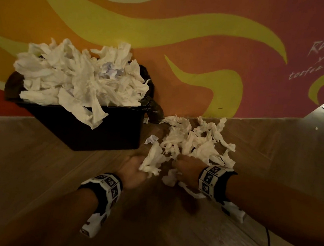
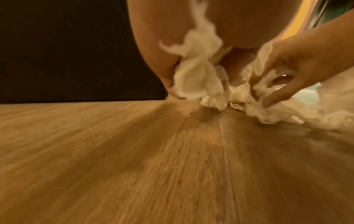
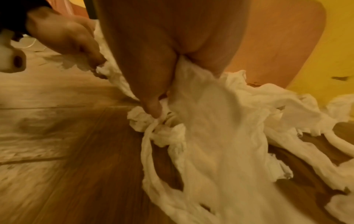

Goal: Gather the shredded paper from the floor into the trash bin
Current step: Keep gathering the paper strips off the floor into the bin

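White shredded paper [image 1: 193, 141] lies heaped on the wooden floor [image 1: 29, 168] just right of the black trash bin [image 1: 103, 130], which stands against the painted wall [image 1: 167, 41] and is already piled over its rim with more paper. At the heap's near edge, the left hand [image 1: 133, 170] has its grip closed on a clump of shreds, and the right hand [image 1: 188, 167] pinches another bunch beside it.

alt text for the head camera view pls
Both hands, left hand and right hand, gather torn white paper off a wooden floor. To their left a black bin, heaped with paper, stands against an orange and yellow wall.
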The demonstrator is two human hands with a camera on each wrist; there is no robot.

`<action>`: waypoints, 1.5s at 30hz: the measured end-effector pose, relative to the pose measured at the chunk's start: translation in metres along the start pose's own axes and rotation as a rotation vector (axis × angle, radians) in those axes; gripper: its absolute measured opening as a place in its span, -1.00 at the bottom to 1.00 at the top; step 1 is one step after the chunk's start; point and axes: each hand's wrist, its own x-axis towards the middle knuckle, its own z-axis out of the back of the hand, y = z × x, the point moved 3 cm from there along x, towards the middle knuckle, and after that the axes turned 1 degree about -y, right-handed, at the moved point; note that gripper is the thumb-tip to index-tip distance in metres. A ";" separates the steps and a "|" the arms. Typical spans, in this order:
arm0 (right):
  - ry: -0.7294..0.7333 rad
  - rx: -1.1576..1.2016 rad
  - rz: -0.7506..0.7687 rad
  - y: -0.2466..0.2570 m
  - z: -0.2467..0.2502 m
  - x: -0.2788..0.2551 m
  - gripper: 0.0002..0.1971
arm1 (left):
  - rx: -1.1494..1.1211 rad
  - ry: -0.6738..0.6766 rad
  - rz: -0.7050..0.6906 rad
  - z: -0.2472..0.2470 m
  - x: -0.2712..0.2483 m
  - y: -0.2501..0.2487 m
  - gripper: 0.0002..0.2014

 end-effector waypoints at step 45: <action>-0.363 0.344 -0.007 0.024 0.079 -0.042 -0.58 | -0.269 0.133 0.251 0.050 -0.031 -0.005 -0.83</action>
